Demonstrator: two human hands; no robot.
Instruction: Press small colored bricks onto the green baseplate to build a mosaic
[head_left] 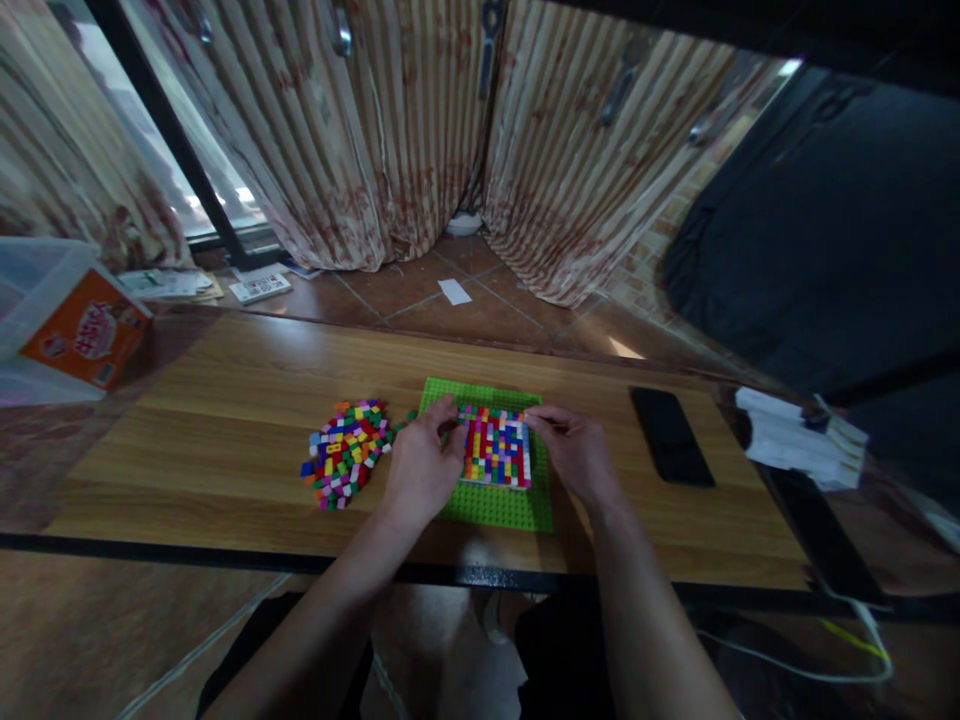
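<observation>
A green studded baseplate [495, 507] lies on the table, bearing a rectangular block of small multicoloured toy bricks [495, 447]. My left hand [427, 455] is at the block's left side, fingers curled and thumb bent in near its upper left corner. It covers part of the baseplate's left edge, and its fingertips are partly hidden. At the upper right corner of the block, my right hand [577, 450] has its thumb and index finger pinched together against the bricks. Whatever is between those fingertips is too small to make out. Left of my left hand spreads a pile of loose bricks [349, 450].
A black phone [671, 435] lies on the wooden table [225, 430] to the right. Farther right are another dark device [825, 530], crumpled white papers [795, 440] and a cable [810, 678]. A clear plastic bin [45, 330] with an orange label stands at the left.
</observation>
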